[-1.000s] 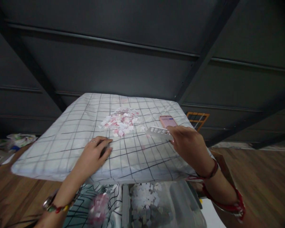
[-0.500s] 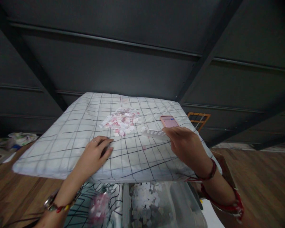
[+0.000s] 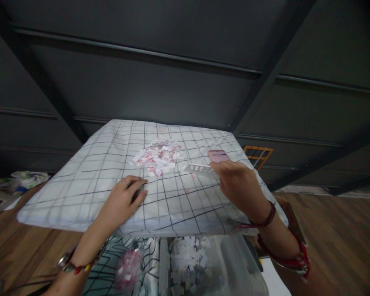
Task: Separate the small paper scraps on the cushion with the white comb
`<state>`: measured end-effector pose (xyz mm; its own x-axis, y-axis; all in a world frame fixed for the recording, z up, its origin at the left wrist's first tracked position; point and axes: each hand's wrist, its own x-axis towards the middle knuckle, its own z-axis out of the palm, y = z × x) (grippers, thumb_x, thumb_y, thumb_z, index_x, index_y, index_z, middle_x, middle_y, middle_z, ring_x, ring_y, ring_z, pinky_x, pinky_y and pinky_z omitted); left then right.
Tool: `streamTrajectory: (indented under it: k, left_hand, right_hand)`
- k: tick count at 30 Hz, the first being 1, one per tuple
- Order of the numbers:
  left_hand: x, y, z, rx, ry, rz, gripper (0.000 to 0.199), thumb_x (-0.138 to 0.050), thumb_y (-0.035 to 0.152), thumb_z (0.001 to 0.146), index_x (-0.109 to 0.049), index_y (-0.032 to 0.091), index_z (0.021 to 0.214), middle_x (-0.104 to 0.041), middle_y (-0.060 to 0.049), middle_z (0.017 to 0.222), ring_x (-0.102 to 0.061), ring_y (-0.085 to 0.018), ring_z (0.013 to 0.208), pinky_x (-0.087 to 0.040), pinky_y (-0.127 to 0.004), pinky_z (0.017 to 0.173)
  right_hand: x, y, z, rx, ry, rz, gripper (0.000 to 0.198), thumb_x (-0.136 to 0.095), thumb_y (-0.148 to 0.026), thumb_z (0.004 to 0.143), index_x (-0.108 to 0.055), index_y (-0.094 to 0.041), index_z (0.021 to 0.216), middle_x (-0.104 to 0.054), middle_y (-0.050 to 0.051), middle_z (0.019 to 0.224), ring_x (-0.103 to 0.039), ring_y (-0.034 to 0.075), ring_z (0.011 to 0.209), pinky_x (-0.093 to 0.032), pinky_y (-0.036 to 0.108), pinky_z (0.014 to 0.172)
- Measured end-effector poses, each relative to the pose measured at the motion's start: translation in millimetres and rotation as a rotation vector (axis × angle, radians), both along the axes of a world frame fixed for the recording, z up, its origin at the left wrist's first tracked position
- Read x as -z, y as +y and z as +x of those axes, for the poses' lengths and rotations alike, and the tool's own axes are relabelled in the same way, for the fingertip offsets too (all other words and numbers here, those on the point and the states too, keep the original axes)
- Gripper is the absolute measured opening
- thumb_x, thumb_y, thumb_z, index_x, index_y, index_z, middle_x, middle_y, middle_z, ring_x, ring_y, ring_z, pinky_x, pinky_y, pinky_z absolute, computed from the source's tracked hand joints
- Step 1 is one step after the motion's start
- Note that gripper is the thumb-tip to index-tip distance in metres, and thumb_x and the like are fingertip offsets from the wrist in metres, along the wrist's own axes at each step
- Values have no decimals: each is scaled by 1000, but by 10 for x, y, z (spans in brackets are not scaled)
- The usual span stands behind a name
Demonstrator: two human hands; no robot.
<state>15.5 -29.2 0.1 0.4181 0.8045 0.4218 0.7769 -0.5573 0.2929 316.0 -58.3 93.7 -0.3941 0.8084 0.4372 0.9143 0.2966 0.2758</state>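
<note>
holding 1 strip [image 3: 200, 169] near 1 phone [image 3: 218, 156]

scraps [image 3: 162, 157]: matt paper | slotted strip [image 3: 197, 169]: smooth plastic | cover [image 3: 68, 185]: creased, cloth-like | bin [image 3: 164, 267]: cloudy plastic | floor [image 3: 336, 234]: wood-grained

Phone [image 3: 218, 156] near the far right corner of the table [image 3: 166, 205]: screen [image 3: 216, 153] markings too small to read; no legible text elsewhere.

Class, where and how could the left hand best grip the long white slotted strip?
Probably pinch the long white slotted strip by its free end, coming from the left: the right hand covers the other end, and the strip is narrow.
</note>
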Motion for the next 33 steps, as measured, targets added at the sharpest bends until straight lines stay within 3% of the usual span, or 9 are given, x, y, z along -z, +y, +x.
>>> streamTrajectory:
  k: [6, 9, 13, 21, 26, 33]
  left_hand:
    - [-17, -11, 2, 2, 7, -11, 37, -42, 38, 89, -62, 13, 109, -57, -11, 102, -56, -23, 96, -48, -42, 88]
    - [-11, -11, -1, 4, 3, -12, 38, -42, 38, 89, -61, 13, 109, -56, -11, 103, -56, -23, 96, -48, -42, 88]
    - [-3, -10, -4, -1, 0, -14, 38, -42, 38, 89, -61, 13, 110, -57, -12, 103, -56, -23, 96, -48, -43, 88]
    - [-16, -13, 3, 3, -1, 2, 38, -43, 38, 89, -62, 12, 109, -57, -12, 103, -56, -24, 96, -48, -42, 88]
    - [-38, -22, 8, -4, -2, -22, 38, -41, 39, 89, -62, 14, 109, -57, -11, 103, -56, -23, 96, -48, -43, 88]
    - [-33, -14, 12, -11, -17, -27, 35, -42, 40, 88, -62, 18, 107, -58, -9, 103, -56, -23, 96, -48, -42, 89]
  right_hand:
    - [0, -135, 43, -244, 55, 82, 32, -39, 1, 78, -64, -14, 92, -68, 4, 77, -56, 15, 69, -39, 26, 67]
    - [-22, -100, 61, -148, 53, 137, 30, -42, 0, 77, -65, -14, 92, -67, 4, 73, -56, 16, 66, -38, 28, 64]
    - [-26, 11, 66, 18, 12, 44, 33, -44, -1, 75, -65, -14, 97, -67, 5, 76, -58, 18, 72, -38, 28, 67]
    - [49, 113, 61, 83, 3, 13, 35, -42, -3, 79, -64, -14, 103, -69, 7, 90, -60, 19, 78, -38, 29, 71]
    - [-83, -2, 77, 124, -18, -66, 27, -48, -3, 73, -65, -15, 89, -68, 7, 78, -60, 18, 72, -37, 28, 64]
    - [-182, -48, 45, 121, 5, -14, 31, -50, -6, 75, -65, -15, 100, -69, 8, 84, -61, 21, 75, -40, 29, 65]
